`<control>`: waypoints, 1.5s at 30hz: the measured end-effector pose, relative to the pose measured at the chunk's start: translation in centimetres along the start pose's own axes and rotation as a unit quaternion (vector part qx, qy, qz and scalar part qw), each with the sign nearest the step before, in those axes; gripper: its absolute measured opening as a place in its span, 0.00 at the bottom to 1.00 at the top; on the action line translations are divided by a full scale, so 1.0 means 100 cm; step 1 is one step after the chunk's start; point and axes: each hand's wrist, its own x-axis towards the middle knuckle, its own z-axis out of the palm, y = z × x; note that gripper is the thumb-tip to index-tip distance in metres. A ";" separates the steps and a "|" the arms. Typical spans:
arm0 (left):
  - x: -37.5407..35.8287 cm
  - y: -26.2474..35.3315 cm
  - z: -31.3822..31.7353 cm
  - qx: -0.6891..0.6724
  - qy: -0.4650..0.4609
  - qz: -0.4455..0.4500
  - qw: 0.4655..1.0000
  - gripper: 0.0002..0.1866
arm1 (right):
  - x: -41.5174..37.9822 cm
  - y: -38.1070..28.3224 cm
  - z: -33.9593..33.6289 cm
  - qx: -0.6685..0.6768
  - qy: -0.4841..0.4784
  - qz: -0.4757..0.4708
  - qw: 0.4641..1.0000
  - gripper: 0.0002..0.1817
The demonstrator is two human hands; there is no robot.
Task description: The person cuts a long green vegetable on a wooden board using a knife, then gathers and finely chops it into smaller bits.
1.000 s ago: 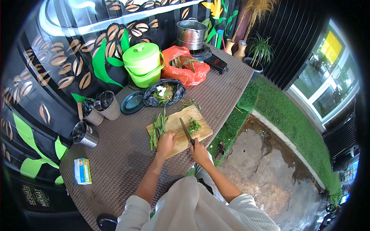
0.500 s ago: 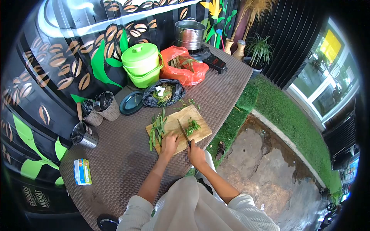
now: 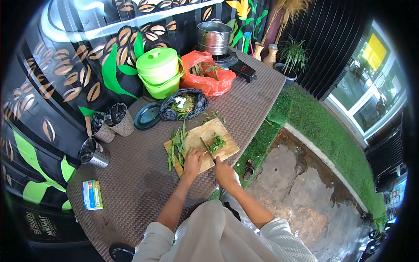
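My right hand (image 3: 225, 174) is wrapped round the handle of a kitchen knife (image 3: 207, 147), whose blade slants across a wooden cutting board (image 3: 209, 128). A small heap of chopped greens (image 3: 217, 141) lies just right of the blade. To the left of the knife, my left hand (image 3: 193, 160) presses down on the board with bent fingers; what they hold is hidden under them. Long green leaves and stalks (image 3: 176, 147) lie over the board's left edge, close to my left hand.
Behind the board are a black plastic bag of scraps (image 3: 168, 114), a dark oval plate (image 3: 147, 116), a lime-green lidded bucket (image 3: 158, 70), a red bag (image 3: 222, 87) and a steel pot (image 3: 214, 40) on a stove. Utensil holders (image 3: 123, 124) and a tissue pack (image 3: 92, 195) stand left.
My right hand and the knife have shifted slightly against the board. My left hand stays in nearly the same place, and the whole view has moved a little.
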 end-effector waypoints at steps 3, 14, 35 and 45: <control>-0.004 -0.003 0.003 0.014 0.015 0.022 1.000 0.07 | 0.000 -0.008 0.016 0.008 -0.002 0.017 1.000 0.15; -0.008 -0.007 0.008 0.040 0.029 0.030 0.998 0.09 | 0.007 -0.010 0.020 -0.004 -0.038 0.025 0.999 0.20; -0.008 -0.009 0.007 0.020 0.053 0.011 0.998 0.07 | 0.017 -0.024 0.025 0.019 -0.037 0.053 0.998 0.23; -0.009 -0.005 0.009 -0.001 0.071 0.012 0.997 0.06 | 0.019 -0.022 0.025 0.041 -0.030 0.073 0.996 0.21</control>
